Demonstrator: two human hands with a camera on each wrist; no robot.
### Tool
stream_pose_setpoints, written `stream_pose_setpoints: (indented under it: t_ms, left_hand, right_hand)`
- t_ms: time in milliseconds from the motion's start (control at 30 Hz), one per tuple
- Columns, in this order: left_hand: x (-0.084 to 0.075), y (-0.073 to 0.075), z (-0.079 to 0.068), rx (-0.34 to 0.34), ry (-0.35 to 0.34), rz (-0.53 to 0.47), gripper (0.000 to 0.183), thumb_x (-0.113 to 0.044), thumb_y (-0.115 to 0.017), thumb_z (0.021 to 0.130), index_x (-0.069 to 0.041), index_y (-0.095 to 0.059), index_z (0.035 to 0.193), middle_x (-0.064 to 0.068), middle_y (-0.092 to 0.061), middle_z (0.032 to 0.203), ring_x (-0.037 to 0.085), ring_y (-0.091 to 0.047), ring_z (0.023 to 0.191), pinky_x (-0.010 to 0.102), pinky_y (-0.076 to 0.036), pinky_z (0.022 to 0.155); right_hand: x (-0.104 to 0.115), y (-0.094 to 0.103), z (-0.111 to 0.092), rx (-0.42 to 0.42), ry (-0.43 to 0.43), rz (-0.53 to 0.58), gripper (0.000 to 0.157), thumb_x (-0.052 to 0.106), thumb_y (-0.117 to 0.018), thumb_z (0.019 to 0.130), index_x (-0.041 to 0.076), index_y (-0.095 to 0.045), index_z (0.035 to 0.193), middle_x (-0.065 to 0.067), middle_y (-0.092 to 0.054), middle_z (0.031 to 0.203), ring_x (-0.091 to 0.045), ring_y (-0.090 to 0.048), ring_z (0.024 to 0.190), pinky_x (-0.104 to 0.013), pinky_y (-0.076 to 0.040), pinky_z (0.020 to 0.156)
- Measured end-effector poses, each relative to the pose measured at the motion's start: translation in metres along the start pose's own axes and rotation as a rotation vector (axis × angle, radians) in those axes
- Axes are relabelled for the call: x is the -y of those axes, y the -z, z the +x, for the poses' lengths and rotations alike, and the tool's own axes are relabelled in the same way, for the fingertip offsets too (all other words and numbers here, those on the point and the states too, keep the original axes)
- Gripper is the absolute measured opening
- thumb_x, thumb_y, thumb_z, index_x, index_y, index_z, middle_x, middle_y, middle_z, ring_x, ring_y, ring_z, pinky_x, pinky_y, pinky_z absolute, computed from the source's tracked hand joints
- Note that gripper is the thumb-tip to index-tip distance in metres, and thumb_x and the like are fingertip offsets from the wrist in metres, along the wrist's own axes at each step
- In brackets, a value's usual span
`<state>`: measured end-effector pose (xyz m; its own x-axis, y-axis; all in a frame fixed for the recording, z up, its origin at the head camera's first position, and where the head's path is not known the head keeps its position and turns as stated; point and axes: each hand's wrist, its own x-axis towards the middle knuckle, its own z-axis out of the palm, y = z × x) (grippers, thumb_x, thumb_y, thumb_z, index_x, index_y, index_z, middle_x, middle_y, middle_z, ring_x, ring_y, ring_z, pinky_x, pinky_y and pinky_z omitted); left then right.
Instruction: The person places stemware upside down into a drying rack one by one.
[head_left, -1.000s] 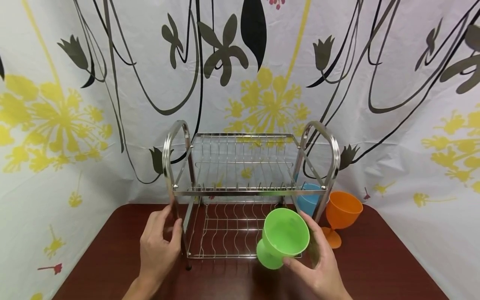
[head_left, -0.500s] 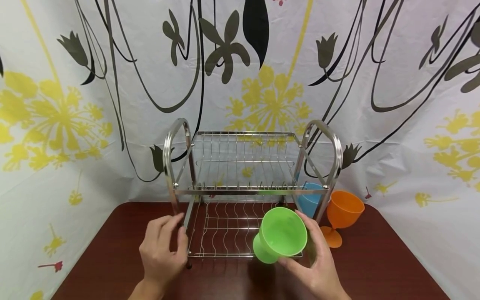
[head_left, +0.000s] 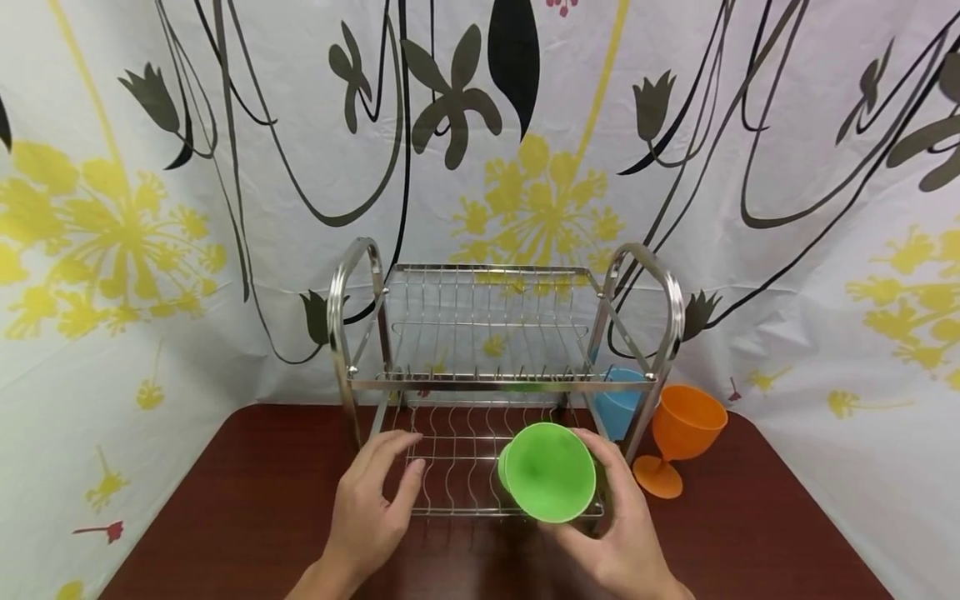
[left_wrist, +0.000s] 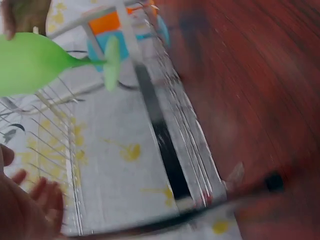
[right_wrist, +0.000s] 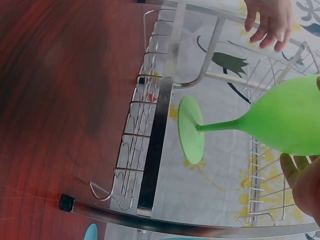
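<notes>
My right hand grips a green plastic goblet by its bowl, in front of the lower tier of a two-tier metal dish rack. The goblet's mouth faces the head camera. In the right wrist view its thin stem and round foot show, held above the table surface. To the left, my left hand is raised before the rack with fingers spread, holding nothing and apart from the goblet. The left wrist view is blurred, with left fingers at its lower left.
An orange goblet stands on the dark red table beside the rack's right leg. Behind that leg a blue goblet is partly hidden. A white cloth with flower prints hangs at the back.
My left hand has left the rack's left post and moved right towards the goblet. The green goblet has shifted slightly left, its mouth turned more towards the head camera.
</notes>
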<state>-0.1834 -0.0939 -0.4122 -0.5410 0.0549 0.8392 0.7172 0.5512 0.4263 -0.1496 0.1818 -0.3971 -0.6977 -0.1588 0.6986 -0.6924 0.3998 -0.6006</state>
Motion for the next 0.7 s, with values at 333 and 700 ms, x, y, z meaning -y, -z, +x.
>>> stream_pose_setpoints:
  t_ms: [333, 700]
  left_hand:
    - [-0.026, -0.006, 0.01, 0.284, 0.649, -0.373, 0.026, -0.027, -0.059, 0.098, -0.017, -0.061, 0.121, 0.002, -0.066, 0.111, 0.015, -0.065, 0.099, 0.026, -0.056, 0.08]
    - [-0.031, -0.015, 0.016, 0.444, 0.797, -0.663, 0.049, -0.03, -0.056, 0.099, 0.003, -0.049, 0.134, 0.021, -0.061, 0.122, 0.03, -0.061, 0.108, 0.036, -0.058, 0.084]
  right_hand:
    - [-0.009, -0.005, 0.0, 0.057, 0.192, -0.002, 0.086, 0.008, -0.084, 0.073, -0.007, -0.034, 0.142, -0.021, -0.045, 0.144, -0.019, -0.044, 0.134, -0.015, -0.036, 0.106]
    - [-0.017, -0.012, -0.004, 0.095, 0.331, -0.148, 0.074, 0.039, -0.064, 0.09, -0.009, -0.039, 0.141, -0.022, -0.043, 0.143, -0.02, -0.04, 0.135, -0.015, -0.032, 0.11]
